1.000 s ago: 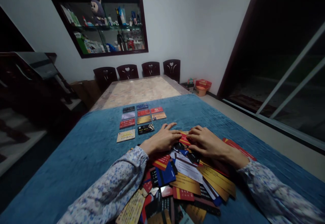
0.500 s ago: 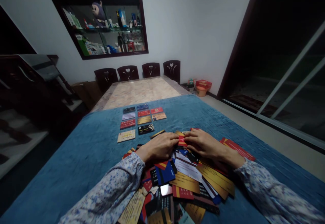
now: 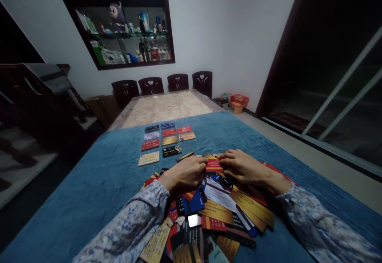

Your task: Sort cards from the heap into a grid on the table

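Note:
A big heap of plastic cards point(image 3: 219, 195), gold, red, blue, black and white, spreads over the near part of the blue cloth. At its far side a red card with gold stripes point(image 3: 214, 165) shows between my two hands. My left hand point(image 3: 188, 171) has its curled fingers on the card's left edge. On the right edge rest the bent fingers of my right hand point(image 3: 243, 165). My thumbs are mostly hidden. Beyond the heap, several cards lie apart in rough columns, among them a black VIP card point(image 3: 172, 150) and a cream card point(image 3: 149, 158).
The blue cloth point(image 3: 98, 183) covers the near part of a long table with a marbled top point(image 3: 173, 106). Dark chairs point(image 3: 151, 85) stand at the far end, below a wall niche point(image 3: 134, 34) with shelves. An orange bucket point(image 3: 236, 107) is on the floor.
My right hand has shifted slightly right and up, and more of the red card shows between the hands. My left hand has moved a little left. The laid-out cards are unchanged.

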Demonstrator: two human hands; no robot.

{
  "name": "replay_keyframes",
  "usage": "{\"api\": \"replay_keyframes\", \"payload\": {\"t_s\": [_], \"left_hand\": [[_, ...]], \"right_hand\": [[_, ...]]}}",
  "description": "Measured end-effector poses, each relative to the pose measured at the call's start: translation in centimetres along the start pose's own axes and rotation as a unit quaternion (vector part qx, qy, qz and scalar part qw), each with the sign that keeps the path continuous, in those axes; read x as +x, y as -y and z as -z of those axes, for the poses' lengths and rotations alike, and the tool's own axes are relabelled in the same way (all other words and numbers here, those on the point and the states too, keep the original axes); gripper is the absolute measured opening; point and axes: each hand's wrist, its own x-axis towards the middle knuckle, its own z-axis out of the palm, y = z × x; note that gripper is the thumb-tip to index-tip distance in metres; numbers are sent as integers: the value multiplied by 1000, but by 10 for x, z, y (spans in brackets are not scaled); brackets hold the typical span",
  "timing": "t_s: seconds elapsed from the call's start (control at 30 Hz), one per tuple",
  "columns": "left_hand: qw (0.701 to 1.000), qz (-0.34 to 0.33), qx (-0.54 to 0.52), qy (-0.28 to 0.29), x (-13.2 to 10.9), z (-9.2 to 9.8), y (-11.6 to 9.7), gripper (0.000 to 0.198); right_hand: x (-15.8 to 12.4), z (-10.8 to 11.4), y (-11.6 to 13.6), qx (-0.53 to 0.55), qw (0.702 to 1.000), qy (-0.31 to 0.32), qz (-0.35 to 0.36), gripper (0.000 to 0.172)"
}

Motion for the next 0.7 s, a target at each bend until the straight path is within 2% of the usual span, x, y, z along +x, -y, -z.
{"api": "replay_keyframes", "payload": {"t_s": [0.43, 0.6, 0.7], "left_hand": [[999, 22, -26, 23, -2, 5, -1, 15], [998, 37, -44, 28, -3, 16, -1, 17], [996, 46, -74, 10, -3, 20, 1, 20]], "right_hand": [[3, -4, 5, 53, 997, -22, 46, 28], [3, -2, 8, 53, 995, -58, 53, 34], [3, -6, 7, 51, 993, -98, 41, 37]]}}
